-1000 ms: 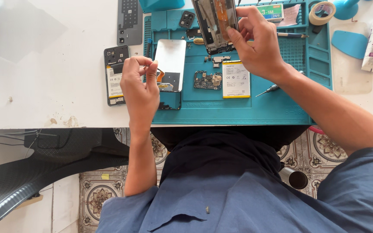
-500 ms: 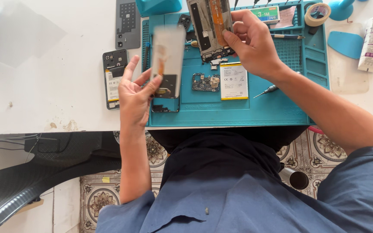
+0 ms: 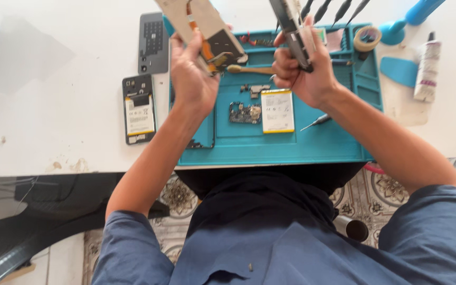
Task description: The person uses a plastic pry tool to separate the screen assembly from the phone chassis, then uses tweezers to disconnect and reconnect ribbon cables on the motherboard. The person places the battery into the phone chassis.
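White tabletop carries a teal repair mat. Left hand fingers clamp a phone back panel, lifted off the mat; right hand grips the phone frame edge-on, likely for inspection. Battery and circuit board lie on the mat below.

Bright, even daylight washes out the white table, shadows stay soft, and edges bend slightly with wide-angle distortion.

A battery lies on the mat, circuit board just left.
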{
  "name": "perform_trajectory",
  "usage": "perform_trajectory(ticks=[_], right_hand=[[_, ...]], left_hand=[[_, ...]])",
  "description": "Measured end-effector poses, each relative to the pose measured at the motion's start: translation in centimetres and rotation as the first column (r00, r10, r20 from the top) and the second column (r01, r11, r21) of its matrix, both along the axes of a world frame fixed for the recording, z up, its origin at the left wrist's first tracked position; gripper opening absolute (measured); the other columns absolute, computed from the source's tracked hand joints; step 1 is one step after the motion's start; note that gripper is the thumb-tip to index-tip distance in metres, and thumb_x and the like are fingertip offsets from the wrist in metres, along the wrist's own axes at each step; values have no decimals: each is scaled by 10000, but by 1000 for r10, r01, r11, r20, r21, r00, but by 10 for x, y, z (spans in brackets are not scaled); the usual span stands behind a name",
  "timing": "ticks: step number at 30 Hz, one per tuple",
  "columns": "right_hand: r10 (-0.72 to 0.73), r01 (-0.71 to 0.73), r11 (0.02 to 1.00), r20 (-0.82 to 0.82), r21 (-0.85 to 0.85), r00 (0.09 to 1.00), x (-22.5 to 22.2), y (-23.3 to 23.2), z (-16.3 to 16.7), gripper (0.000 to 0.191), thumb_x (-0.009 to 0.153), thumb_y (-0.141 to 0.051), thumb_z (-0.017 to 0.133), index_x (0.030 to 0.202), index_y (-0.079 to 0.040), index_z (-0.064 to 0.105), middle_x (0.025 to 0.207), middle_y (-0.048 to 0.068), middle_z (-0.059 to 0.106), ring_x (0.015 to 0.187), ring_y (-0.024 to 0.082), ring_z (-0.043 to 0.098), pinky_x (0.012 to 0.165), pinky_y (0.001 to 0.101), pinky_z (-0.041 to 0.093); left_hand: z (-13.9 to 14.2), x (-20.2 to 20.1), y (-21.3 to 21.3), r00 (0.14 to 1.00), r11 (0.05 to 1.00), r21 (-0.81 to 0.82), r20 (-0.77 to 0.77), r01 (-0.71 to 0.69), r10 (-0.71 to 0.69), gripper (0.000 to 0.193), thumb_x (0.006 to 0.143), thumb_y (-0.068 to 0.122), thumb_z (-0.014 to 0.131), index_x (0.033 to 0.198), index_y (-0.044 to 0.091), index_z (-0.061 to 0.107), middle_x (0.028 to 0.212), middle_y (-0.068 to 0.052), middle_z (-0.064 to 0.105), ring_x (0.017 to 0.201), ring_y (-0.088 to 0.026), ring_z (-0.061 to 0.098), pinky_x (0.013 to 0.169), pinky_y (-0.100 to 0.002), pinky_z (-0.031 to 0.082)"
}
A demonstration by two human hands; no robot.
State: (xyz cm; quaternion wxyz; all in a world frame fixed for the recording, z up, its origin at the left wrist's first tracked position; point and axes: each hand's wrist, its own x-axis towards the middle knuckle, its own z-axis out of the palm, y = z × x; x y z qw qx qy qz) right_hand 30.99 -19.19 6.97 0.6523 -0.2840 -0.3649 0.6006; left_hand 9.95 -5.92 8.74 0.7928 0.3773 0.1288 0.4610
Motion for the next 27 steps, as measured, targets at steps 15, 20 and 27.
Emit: perform_trajectory(ticks=[15, 20, 27], right_hand=[[49, -55, 995, 82, 81, 995, -1, 7, -2, 828, 983, -583, 483, 1540, 28, 431, 984, 56, 510, 859, 171, 489, 782, 348, 462], [74, -85, 993, 119, 87, 990, -4, 15, -8, 836, 1012, -500, 502, 1642, 4, 283, 1187, 75, 577, 1063, 185, 565, 894, 349, 497], [136, -148, 980, 92, 135, 986, -3, 20, -16, 870, 1048, -450, 551, 1707, 18, 229, 1280, 99, 573, 1092, 170, 580, 952, 320, 500]], left_hand=[[-27, 18, -15, 963, 897, 375, -218, 234, -160, 591, 1150, 522, 235, 1554, 92, 271, 1398, -141, 583, 1277, -195, 560, 1077, -383, 555], [-37, 16, -10, 976, 827, 541, -216, 152, -39, 685, 1146, 429, 478, 1638, 149, 93, 1442, -156, 527, 1284, -206, 560, 1110, -385, 529], [-40, 15, -10, 980, 806, 574, -193, 144, -37, 866, 1042, 309, 732, 1673, 62, 192, 1525, -157, 531, 1291, -211, 601, 1095, -393, 621]])
